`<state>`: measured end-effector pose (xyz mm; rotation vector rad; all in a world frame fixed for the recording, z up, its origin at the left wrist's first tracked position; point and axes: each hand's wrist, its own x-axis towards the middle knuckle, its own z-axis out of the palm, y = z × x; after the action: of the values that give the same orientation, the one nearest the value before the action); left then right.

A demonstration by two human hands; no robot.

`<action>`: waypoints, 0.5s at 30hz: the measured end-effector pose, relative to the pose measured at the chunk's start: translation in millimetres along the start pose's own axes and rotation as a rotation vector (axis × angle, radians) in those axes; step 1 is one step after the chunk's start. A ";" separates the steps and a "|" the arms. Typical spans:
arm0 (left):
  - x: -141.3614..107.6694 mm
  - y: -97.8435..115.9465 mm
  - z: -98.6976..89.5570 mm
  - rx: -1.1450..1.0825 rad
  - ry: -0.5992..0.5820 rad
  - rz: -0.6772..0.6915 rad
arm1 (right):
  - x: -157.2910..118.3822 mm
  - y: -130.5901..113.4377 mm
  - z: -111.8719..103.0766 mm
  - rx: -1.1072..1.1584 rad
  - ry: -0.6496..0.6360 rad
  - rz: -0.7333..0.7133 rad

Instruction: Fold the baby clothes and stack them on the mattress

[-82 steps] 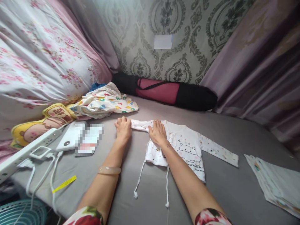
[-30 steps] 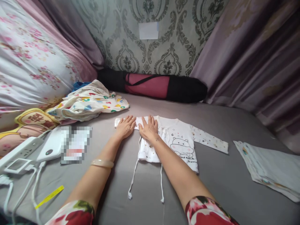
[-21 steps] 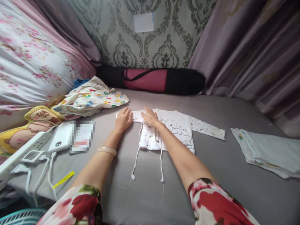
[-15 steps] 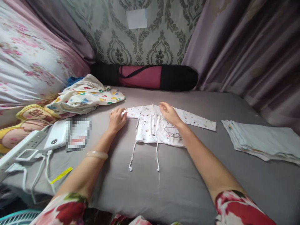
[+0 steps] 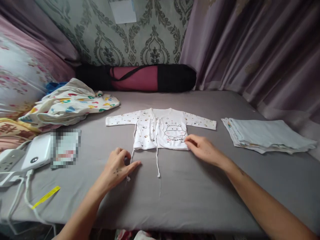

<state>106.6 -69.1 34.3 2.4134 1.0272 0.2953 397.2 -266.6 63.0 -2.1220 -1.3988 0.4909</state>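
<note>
A small white baby shirt (image 5: pixel 172 118) with a cartoon animal print lies spread flat, both sleeves out to the sides. Two white ties hang down from it toward the front edge. My left hand (image 5: pixel 120 166) is below the shirt's lower left corner, beside the left tie, with thumb and fingers apart and nothing held. At the lower right corner of the shirt, my right hand (image 5: pixel 203 148) touches the hem, its thumb and fingertips close together on the fabric.
Folded pale cloths (image 5: pixel 267 135) lie at the right. A crumpled patterned cloth (image 5: pixel 75 103), a white power bank (image 5: pixel 37 151), cables and a yellow strip (image 5: pixel 46 197) are at the left. A black and pink long bag (image 5: pixel 135 78) lies at the back.
My left hand has moved from the left sleeve down to near the left tie. My right hand has gone from the shirt's upper part to its lower right corner. The view has shifted right.
</note>
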 end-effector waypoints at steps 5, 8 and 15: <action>7.3 3.2 2.8 -0.027 -0.065 0.016 | 0.2 -55.2 28.8 -0.130 -0.394 -0.460; 13.4 -1.8 -5.3 -0.025 -0.133 0.029 | 4.2 -62.0 42.5 -0.230 -0.432 -0.489; 50.5 -20.3 -50.2 0.059 0.022 -0.105 | 26.0 -62.5 26.4 0.008 -0.465 -0.437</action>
<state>110.0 -2.6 66.8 2.4026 1.1836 0.2582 347.4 -217.0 80.9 -1.6773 -2.0447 0.8379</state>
